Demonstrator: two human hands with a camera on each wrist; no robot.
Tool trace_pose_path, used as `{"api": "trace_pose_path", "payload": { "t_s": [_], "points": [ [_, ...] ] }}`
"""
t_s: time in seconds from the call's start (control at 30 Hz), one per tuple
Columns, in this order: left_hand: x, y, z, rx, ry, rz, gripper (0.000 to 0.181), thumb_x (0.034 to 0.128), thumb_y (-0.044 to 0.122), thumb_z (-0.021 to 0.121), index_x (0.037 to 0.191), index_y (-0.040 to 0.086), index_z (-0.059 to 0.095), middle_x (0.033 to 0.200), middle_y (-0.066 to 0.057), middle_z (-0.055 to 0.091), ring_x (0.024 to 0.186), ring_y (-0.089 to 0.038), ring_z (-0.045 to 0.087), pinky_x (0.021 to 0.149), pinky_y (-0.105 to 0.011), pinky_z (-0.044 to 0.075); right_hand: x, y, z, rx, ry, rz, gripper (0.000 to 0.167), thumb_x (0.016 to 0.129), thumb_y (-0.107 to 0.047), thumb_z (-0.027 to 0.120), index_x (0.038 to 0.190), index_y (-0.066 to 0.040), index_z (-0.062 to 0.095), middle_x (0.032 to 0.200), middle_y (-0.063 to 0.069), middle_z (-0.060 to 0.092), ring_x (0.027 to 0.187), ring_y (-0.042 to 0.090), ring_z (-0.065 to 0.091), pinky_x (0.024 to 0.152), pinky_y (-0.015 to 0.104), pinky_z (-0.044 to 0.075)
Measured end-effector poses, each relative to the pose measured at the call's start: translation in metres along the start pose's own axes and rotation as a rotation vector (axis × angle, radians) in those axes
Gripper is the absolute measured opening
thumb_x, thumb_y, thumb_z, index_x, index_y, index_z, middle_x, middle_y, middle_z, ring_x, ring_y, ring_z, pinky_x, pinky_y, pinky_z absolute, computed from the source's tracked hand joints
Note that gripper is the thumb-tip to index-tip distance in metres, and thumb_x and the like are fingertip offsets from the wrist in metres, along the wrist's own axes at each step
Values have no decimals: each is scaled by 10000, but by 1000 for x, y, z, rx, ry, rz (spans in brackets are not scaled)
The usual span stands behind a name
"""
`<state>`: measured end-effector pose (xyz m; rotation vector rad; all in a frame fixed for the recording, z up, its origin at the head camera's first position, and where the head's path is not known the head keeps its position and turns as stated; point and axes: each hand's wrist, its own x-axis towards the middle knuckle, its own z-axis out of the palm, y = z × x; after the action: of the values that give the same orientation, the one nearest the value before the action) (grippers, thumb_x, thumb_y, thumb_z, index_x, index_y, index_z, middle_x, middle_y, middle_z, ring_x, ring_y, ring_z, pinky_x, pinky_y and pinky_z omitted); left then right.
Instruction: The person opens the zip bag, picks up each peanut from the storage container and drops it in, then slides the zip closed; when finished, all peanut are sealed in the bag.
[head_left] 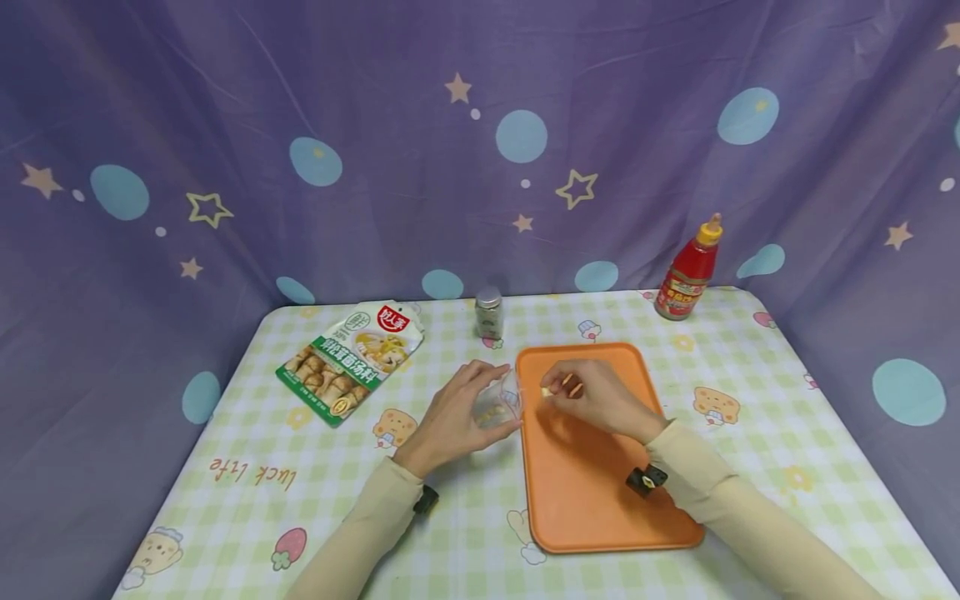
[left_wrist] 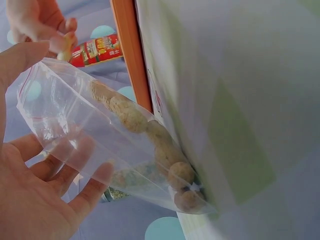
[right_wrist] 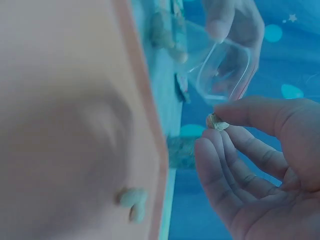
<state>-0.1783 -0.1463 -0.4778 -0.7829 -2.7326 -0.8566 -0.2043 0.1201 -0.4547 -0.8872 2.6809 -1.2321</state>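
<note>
My left hand (head_left: 453,421) holds a clear zip bag (left_wrist: 65,100) upright by the tray's left edge, thumb on one side and fingers on the other. The bag's mouth gapes open, and several peanuts in their shells (left_wrist: 132,119) lie towards its bottom. Over the orange tray (head_left: 585,508), my right hand (head_left: 603,400) pinches a peanut (right_wrist: 217,122) between thumb and fingertips, to the right of the bag and apart from it. In the right wrist view, more peanut (right_wrist: 133,198) lies on the tray, whether one or two I cannot tell.
A green and white food pouch (head_left: 351,362) lies flat at the back left. Behind the bag stands a small shaker jar (head_left: 489,315). A red sauce bottle (head_left: 686,275) with a yellow cap is at the back right, near the purple curtain (head_left: 390,150). A checked cloth (head_left: 757,492) covers the table.
</note>
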Motion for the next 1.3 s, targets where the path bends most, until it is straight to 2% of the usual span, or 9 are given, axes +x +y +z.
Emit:
{"api": "trace_pose_path", "payload": {
  "t_s": [0.1, 0.27, 0.5, 0.93, 1.1, 1.3],
  "points": [
    [0, 0, 0, 0, 1, 1, 780, 827, 540, 839, 1494, 243, 564, 1328, 96, 583, 1180, -105, 561, 1003, -374, 545, 5, -8, 3, 9, -8, -2, 100, 923, -101, 758, 1001, -162, 763, 948, -45, 758, 827, 82, 680, 767, 330, 600],
    [-1, 0, 1, 4, 0, 1, 781, 825, 541, 843, 1491, 242, 566, 1317, 96, 583, 1161, -99, 558, 982, -369, 554, 12, -19, 8, 32, -31, 7, 114, 931, -121, 753, 1034, -166, 766, 951, -49, 744, 850, 88, 669, 774, 299, 577],
    [-2, 0, 0, -1, 9, 11, 779, 833, 540, 837, 1482, 193, 581, 1322, 89, 582, 1154, -108, 561, 941, -383, 563, 17, -29, 14, 112, -72, -26, 153, 933, -124, 763, 1081, -161, 761, 1001, -27, 744, 886, 103, 680, 780, 285, 587],
    [-2, 1, -1, -10, 7, 7, 777, 828, 468, 863, 1482, 159, 581, 1334, 56, 589, 1191, -148, 572, 944, -413, 570, 20, -32, 21, 121, -64, -59, 128, 934, -124, 766, 1057, -155, 752, 960, -21, 736, 875, 116, 680, 759, 279, 589],
    [-1, 1, 0, -9, 20, 14, 769, 825, 466, 866, 1474, 161, 589, 1322, 66, 592, 1156, -134, 570, 933, -405, 565, 20, -31, 20, 120, -57, -69, 137, 944, -110, 749, 1080, -131, 757, 1015, -8, 751, 895, 118, 693, 801, 287, 590],
    [0, 1, 0, 16, 31, 32, 762, 845, 547, 820, 1469, 173, 592, 1310, 70, 599, 1122, -119, 571, 918, -370, 564, 17, -29, 13, 139, -50, -12, 142, 967, -125, 719, 1101, -120, 764, 1085, -1, 759, 928, 145, 702, 859, 376, 596]
  ]
}}
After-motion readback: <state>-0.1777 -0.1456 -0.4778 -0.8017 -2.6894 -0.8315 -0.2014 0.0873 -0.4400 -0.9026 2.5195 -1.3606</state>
